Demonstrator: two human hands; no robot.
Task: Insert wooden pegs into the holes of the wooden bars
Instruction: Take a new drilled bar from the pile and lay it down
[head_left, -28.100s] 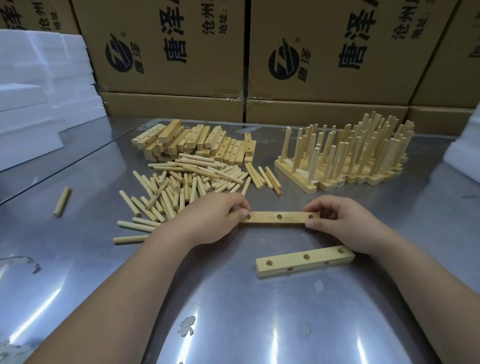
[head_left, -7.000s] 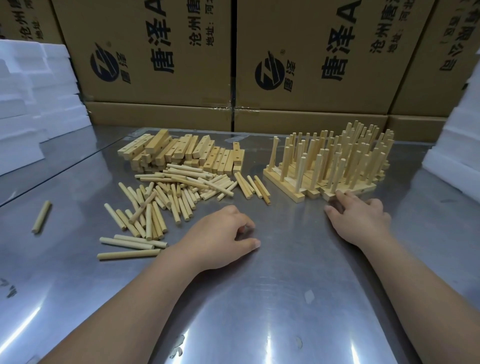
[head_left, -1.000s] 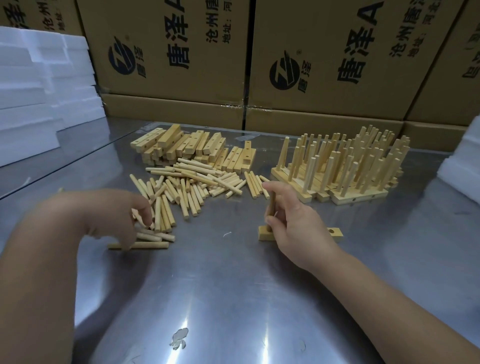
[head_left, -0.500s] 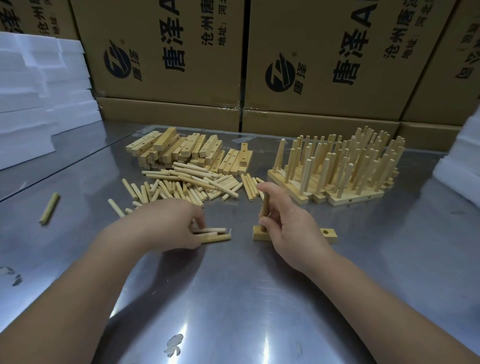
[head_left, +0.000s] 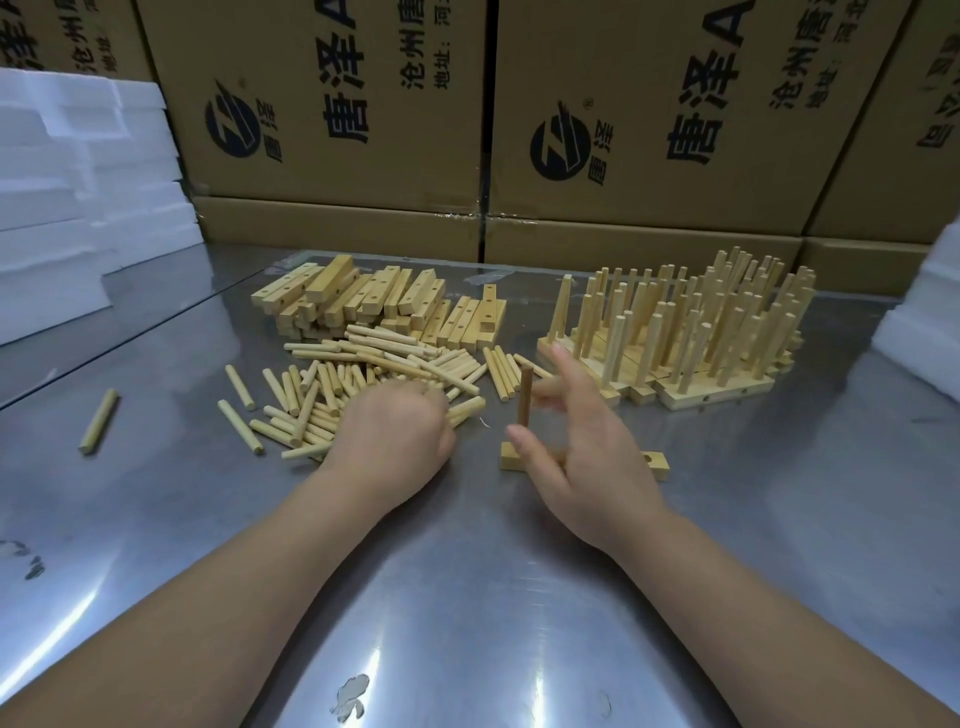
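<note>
A wooden bar (head_left: 655, 462) lies flat on the metal table, mostly hidden under my right hand (head_left: 582, 447). One peg (head_left: 523, 400) stands upright in the bar's left hole. My right hand hovers over the bar with spread, straight fingers, just beside the standing peg and not gripping it. My left hand (head_left: 395, 436) is curled over the near edge of the loose peg pile (head_left: 332, 395), with pegs (head_left: 467, 408) sticking out from under its fingers to the right.
A heap of unfilled bars (head_left: 374, 301) lies behind the pegs. Finished bars with upright pegs (head_left: 691, 332) stand at the right rear. A stray peg (head_left: 98, 421) lies far left. Cardboard boxes (head_left: 343, 119) and white foam blocks (head_left: 78, 171) line the back.
My right hand has let go of the upright peg and opened its fingers. My left hand stays curled at the peg pile, close to the bar's left end.
</note>
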